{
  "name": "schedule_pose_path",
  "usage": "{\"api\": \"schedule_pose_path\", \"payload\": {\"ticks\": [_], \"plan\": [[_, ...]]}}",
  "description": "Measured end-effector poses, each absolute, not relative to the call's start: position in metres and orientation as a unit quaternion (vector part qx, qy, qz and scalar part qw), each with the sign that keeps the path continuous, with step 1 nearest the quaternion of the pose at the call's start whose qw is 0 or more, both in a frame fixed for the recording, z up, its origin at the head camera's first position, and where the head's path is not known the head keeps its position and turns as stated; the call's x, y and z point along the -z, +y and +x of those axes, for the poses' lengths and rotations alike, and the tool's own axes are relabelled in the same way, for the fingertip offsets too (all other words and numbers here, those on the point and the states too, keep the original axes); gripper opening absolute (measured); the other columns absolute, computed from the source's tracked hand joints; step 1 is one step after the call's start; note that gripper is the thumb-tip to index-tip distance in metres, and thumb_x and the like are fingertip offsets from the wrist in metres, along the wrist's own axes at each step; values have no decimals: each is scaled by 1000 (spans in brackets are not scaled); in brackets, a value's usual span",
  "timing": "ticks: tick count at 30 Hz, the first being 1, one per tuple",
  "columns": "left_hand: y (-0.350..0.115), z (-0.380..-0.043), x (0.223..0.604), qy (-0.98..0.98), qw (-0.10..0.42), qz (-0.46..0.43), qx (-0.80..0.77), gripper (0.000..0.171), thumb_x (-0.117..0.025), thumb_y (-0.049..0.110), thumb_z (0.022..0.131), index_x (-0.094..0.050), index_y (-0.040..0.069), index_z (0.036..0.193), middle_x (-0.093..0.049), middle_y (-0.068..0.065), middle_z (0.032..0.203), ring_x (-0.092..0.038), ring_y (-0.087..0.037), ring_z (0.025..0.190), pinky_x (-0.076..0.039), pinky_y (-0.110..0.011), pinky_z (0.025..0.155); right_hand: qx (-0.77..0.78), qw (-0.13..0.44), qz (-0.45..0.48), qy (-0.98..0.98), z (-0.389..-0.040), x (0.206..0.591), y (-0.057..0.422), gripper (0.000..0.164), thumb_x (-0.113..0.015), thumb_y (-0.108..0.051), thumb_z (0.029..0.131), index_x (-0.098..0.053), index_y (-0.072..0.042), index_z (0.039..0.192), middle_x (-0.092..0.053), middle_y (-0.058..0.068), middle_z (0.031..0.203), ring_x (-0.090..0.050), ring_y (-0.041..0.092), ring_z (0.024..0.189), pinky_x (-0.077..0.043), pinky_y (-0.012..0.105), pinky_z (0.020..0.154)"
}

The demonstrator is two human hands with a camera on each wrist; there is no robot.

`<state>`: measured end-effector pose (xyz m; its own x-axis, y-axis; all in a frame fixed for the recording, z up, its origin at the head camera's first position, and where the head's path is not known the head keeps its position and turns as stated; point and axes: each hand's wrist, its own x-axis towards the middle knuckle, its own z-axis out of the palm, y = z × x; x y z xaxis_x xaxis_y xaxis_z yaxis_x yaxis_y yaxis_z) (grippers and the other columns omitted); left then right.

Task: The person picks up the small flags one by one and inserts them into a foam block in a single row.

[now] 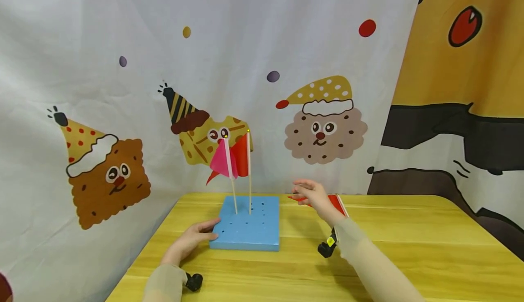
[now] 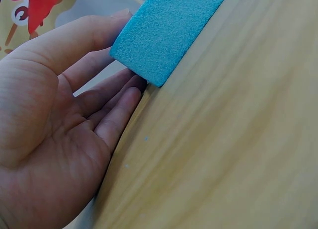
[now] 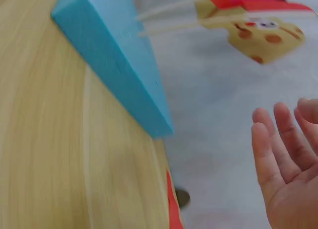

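Observation:
A blue foam block (image 1: 249, 236) with several small holes lies on the table. Two thin sticks stand in it, one bearing a pink flag (image 1: 221, 160), the other a red flag (image 1: 242, 156). My left hand (image 1: 190, 240) rests against the block's left side, its fingers and thumb touching the edge; the left wrist view shows them at the foam corner (image 2: 154, 45). Right of the block, my right hand (image 1: 313, 197) is raised with loosely bent fingers and nothing in them. Partly hidden behind it is another red flag (image 1: 336, 204), near the table's back edge.
The wooden table (image 1: 389, 247) reaches up to a hanging white cloth (image 1: 254, 33) printed with cartoon biscuits. Dark camera mounts (image 1: 327, 247) sit at both wrists.

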<state>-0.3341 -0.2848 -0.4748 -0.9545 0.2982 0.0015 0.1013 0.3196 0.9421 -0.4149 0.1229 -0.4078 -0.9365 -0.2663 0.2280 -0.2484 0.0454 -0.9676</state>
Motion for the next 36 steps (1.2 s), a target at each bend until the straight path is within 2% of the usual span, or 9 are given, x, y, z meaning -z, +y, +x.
{"api": "schedule_pose_path", "payload": {"ticks": [6, 9, 15, 22, 28, 32, 36], "plan": [[-286, -336, 476, 802, 90, 121, -577, 61, -68, 21, 92, -44, 3, 145, -36, -20, 150, -29, -41, 138, -26, -55, 110, 657, 1, -139, 741, -407, 408, 174, 35, -59, -21, 98, -60, 1, 126, -69, 8, 100, -66, 40, 95, -56, 46, 77], [-286, -337, 475, 801, 90, 119, -580, 62, -69, 22, 92, -44, 4, 146, -36, -19, 151, -29, -41, 139, -25, -55, 111, 648, 1, -125, 751, -404, 409, 199, 39, -59, -22, 99, -57, 3, 128, -68, 11, 103, -65, 41, 96, -55, 47, 80], [-285, -338, 473, 803, 87, 119, -577, 62, -69, 22, 92, -44, 3, 145, -36, -20, 151, -27, -41, 139, -24, -56, 111, 637, 10, -102, 764, -398, 413, 240, 45, -60, -26, 98, -54, 5, 130, -67, 14, 108, -69, 30, 91, -55, 45, 83], [-284, -337, 476, 801, 91, 112, -581, 62, -68, 21, 92, -44, 2, 145, -37, -19, 150, -26, -41, 140, -24, -55, 111, 628, 36, -109, 770, -391, 424, 281, 45, -57, -26, 100, -53, 6, 130, -64, 20, 114, -66, 37, 98, -56, 43, 80], [-283, -335, 480, 797, 96, 109, -586, 63, -69, 22, 91, -44, 2, 145, -36, -20, 151, -25, -42, 140, -22, -58, 111, 631, 63, -96, 767, -385, 435, 305, 45, -56, -26, 100, -53, 7, 132, -67, 15, 112, -68, 31, 96, -56, 42, 80], [-283, -336, 480, 797, 98, 107, -586, 63, -69, 22, 91, -44, 3, 145, -36, -20, 151, -25, -42, 140, -22, -57, 111, 630, 62, -74, 771, -381, 443, 314, 45, -59, -25, 99, -55, 6, 131, -67, 17, 113, -68, 30, 96, -57, 39, 78], [-283, -335, 478, 802, 96, 111, -580, 61, -69, 22, 92, -45, 3, 145, -36, -20, 151, -25, -42, 140, -23, -56, 111, 626, 74, -62, 774, -380, 447, 317, 51, -62, -23, 97, -52, 12, 131, -68, 19, 111, -70, 27, 90, -57, 35, 72]]}}
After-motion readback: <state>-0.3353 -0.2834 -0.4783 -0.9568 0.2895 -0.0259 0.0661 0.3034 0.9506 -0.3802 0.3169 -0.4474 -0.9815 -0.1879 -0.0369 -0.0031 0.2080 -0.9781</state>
